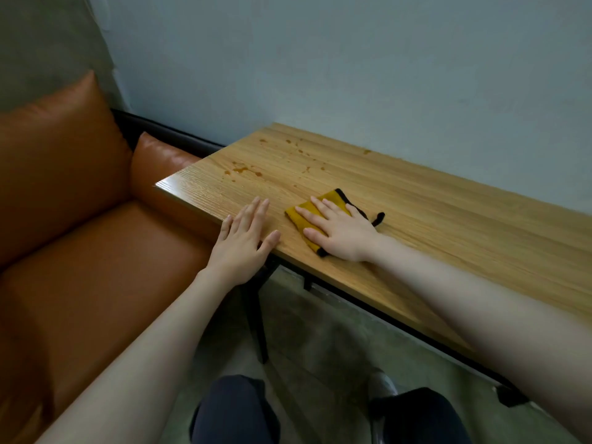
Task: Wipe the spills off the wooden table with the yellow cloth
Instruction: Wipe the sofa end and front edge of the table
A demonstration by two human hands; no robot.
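Right hand (344, 233) spread flat on yellow cloth (309, 216) near the wooden tabletop (448, 225) front edge, left hand (242, 241) spread flat just beside at 9 o'clock, brown spills (243, 169) at 11 o'clock beyond.

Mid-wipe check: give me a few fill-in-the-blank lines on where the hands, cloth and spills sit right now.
1. The right hand presses flat on the ____ cloth.
2. The left hand rests on the wooden table's near ____.
3. The brown spills lie between the cloth and the ____.
4. Left of the table stands an ____ sofa.

Missing words: yellow; edge; wall; orange
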